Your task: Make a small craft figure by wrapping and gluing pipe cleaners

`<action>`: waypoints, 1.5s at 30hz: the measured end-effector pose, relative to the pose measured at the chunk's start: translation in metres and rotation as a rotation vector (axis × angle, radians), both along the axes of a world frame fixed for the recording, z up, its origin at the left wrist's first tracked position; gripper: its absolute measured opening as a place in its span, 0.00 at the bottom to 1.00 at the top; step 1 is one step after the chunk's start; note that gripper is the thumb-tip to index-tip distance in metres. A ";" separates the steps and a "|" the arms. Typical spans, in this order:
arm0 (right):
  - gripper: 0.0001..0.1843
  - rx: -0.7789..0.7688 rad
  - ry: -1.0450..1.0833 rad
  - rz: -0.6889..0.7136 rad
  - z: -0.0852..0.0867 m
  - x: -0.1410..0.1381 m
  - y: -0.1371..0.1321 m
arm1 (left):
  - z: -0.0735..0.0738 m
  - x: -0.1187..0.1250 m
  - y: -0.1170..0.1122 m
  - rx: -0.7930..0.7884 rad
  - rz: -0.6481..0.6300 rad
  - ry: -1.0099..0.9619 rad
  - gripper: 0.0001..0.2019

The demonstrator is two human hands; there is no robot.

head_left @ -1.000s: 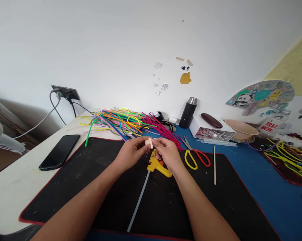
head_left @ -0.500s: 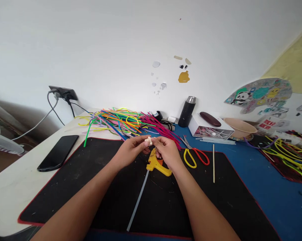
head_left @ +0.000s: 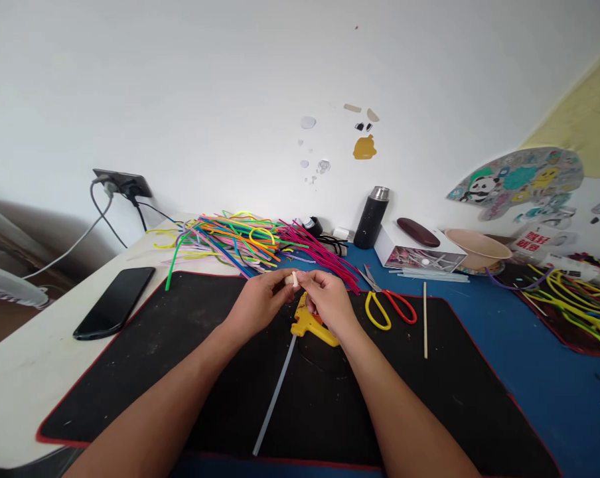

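Observation:
My left hand (head_left: pixel 260 302) and my right hand (head_left: pixel 330 302) meet above the black mat (head_left: pixel 155 372), fingertips pinched together on a small cream-white piece (head_left: pixel 294 279). Both hands are closed on it. Just below them lies a yellow glue gun (head_left: pixel 310 325) with a long translucent glue stick (head_left: pixel 274 398) trailing toward me. A heap of coloured pipe cleaners (head_left: pixel 245 242) lies right behind the hands.
Yellow- and red-handled scissors (head_left: pixel 387 309) and a thin wooden stick (head_left: pixel 425 318) lie right of the hands. A black phone (head_left: pixel 115 302) rests at the left. Behind stand a black flask (head_left: pixel 370 218), a white box (head_left: pixel 419 253), a beige bowl (head_left: pixel 479 249) and more yellow pipe cleaners (head_left: pixel 579 292).
The hands have stayed together on the small piece, with the fingers shifting slightly around it. The view has tilted a little.

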State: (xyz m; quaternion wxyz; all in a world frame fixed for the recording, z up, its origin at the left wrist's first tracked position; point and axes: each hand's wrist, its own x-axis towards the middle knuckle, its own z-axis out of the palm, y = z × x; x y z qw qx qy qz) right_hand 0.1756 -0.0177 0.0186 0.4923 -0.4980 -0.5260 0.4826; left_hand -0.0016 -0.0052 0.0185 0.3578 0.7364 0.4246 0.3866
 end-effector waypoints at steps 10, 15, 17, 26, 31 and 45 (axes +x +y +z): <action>0.27 0.011 -0.051 0.036 0.006 0.008 0.001 | 0.009 -0.007 0.009 -0.450 -0.218 -0.491 0.31; 0.29 0.001 -0.086 0.039 0.008 0.004 -0.001 | 0.006 -0.006 0.009 -0.529 -0.185 -0.508 0.31; 0.29 0.005 -0.105 0.053 0.007 0.004 -0.001 | 0.008 -0.006 0.008 -0.561 -0.183 -0.507 0.31; 0.27 0.013 -0.140 0.053 0.002 0.003 -0.001 | 0.011 -0.004 0.005 -0.522 -0.215 -0.385 0.28; 0.26 -0.001 -0.138 0.046 0.001 0.002 -0.001 | 0.006 -0.005 0.005 -0.390 -0.210 -0.250 0.27; 0.30 -0.026 -0.204 0.070 0.002 0.000 -0.003 | 0.009 0.006 -0.010 0.210 0.107 0.560 0.09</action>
